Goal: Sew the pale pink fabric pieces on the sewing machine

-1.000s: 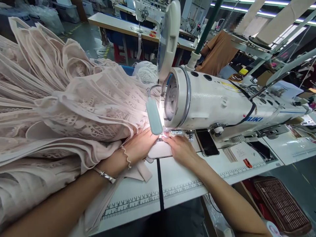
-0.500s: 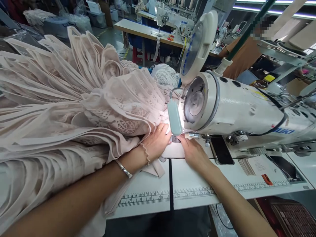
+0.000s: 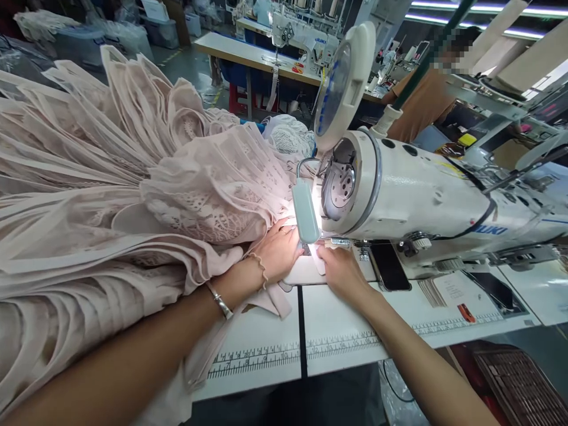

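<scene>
A big heap of pale pink lace fabric (image 3: pixel 133 195) covers the left of the sewing table (image 3: pixel 337 331). My left hand (image 3: pixel 276 251) lies flat on the fabric's edge beside the needle, fingers stretched out. My right hand (image 3: pixel 339 272) rests just right of the needle, fingers pressing a small strip of fabric (image 3: pixel 316 259) flat on the machine bed. The white Juki sewing machine (image 3: pixel 421 195) stands above both hands, with its lit lamp (image 3: pixel 305 211) hiding the needle.
A black phone (image 3: pixel 389 267) and papers (image 3: pixel 448 290) lie under the machine arm. Printed rulers (image 3: pixel 266 357) run along the table's front edge. A person in a brown shirt (image 3: pixel 421 103) works behind the machine. More sewing machines (image 3: pixel 302 29) stand at the back.
The view has shifted slightly left and down. Both hands stay at the needle; my right fingers have slid a little forward on the fabric strip.
</scene>
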Tool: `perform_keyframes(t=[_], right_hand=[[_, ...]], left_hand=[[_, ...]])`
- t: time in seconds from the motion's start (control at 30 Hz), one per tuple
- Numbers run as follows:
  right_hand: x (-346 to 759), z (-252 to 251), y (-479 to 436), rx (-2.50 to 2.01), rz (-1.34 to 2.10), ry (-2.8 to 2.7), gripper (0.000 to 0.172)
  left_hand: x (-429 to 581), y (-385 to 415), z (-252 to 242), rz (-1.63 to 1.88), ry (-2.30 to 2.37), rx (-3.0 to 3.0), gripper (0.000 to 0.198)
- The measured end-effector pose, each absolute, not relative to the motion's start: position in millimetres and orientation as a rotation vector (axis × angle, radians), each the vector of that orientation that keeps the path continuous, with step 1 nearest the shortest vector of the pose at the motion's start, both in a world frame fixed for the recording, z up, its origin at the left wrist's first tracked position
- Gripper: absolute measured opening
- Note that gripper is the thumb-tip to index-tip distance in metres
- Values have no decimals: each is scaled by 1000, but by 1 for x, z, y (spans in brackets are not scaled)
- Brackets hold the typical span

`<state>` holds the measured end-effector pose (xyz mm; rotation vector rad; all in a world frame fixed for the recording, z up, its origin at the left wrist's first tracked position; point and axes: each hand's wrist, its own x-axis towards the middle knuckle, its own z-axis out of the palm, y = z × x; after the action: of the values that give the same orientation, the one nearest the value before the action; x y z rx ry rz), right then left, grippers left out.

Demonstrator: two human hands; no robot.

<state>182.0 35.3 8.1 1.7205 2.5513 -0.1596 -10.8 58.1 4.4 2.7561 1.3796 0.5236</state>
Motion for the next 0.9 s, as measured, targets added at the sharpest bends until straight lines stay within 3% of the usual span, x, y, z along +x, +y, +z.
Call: perform_keyframes(t=[0.23, 0.4, 0.57, 0.9], right_hand=[[184, 1, 29, 1727, 13, 2636, 55], [190, -2, 28, 1661, -3, 2768, 59], [188, 1, 27, 1666, -23, 2736, 61], [188, 2, 24, 1651, -36, 2742, 64]], left_hand=[[-13, 59, 5, 461, 1364, 2676, 16], [-13, 64, -3, 698, 1313, 2671, 9], [-14, 84, -9, 1008, 1254, 2546, 25], [-11, 89, -9, 1038, 1223, 2553, 28]])
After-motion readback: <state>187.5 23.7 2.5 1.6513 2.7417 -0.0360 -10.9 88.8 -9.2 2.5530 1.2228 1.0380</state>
